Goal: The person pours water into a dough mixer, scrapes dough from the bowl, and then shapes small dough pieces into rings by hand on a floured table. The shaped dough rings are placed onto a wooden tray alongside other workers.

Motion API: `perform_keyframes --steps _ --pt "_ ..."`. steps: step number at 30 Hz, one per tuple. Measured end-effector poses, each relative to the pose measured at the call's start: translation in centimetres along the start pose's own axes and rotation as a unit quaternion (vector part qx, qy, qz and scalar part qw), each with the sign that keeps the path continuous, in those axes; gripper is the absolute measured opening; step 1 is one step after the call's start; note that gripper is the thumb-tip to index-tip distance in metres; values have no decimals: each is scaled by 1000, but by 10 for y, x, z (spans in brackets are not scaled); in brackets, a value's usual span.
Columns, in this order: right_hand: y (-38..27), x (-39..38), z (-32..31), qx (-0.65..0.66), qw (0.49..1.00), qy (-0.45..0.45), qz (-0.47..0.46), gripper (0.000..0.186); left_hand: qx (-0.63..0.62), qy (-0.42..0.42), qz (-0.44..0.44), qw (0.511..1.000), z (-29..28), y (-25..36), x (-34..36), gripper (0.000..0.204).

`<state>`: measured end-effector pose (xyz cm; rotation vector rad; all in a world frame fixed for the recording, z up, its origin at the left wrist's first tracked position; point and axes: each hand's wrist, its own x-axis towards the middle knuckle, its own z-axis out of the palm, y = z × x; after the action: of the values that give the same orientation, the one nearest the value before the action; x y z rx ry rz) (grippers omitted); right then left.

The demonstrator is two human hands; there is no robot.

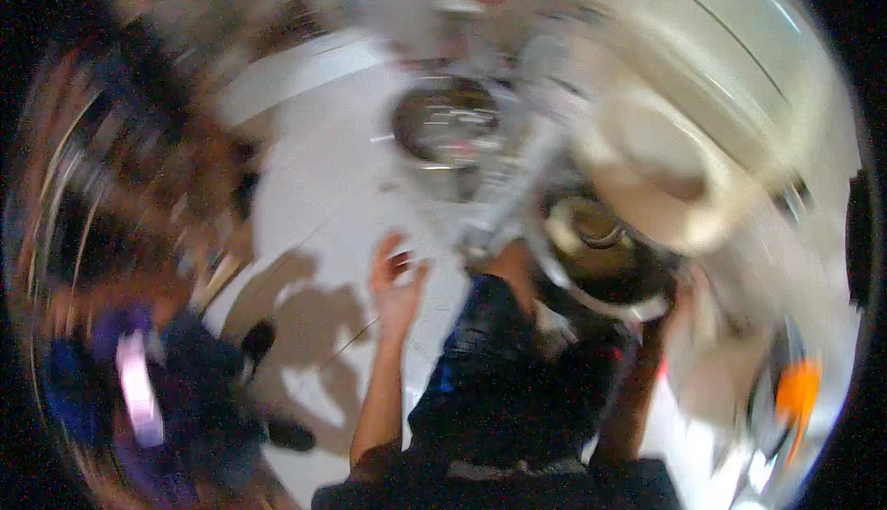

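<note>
Motion smears the whole picture. My left hand (397,279) is raised over the pale floor, thumb and fingers curved apart, with no object visible between them. At the right, my right hand (687,296) is at the outer rim of a round metal basin (605,302) and appears to grip it; its fingers are blurred. The basin is beside my knees, dark inside, with a pale ring-shaped thing (596,224) in it whose kind I cannot make out. Just beyond stands a large cream-coloured tub or bowl (656,163), partly above the basin.
Ahead on the floor is another round metal pot (445,122) with blurred contents. A person in purple and dark clothes (176,399) is close by on the left, near dark clutter (139,196). An orange thing (796,390) lies at the far right.
</note>
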<state>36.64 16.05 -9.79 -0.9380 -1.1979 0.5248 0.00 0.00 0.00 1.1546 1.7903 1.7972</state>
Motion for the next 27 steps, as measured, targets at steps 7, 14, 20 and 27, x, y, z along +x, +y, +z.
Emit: perform_keyframes --steps 7,14,20,27 --pt "-107 -18 -15 207 961 124 139 49 -73 -244 -109 961 104 -12 31 39" --pt "-125 -12 -6 168 973 98 125 42 -288 -291 -142 901 182 -71 94 39" --pt "-118 -19 -7 242 954 115 134 44 -434 -313 -299 790 229 -164 129 44" --pt "-126 -16 -5 224 952 129 166 46 -318 -330 -325 827 210 -186 128 34"
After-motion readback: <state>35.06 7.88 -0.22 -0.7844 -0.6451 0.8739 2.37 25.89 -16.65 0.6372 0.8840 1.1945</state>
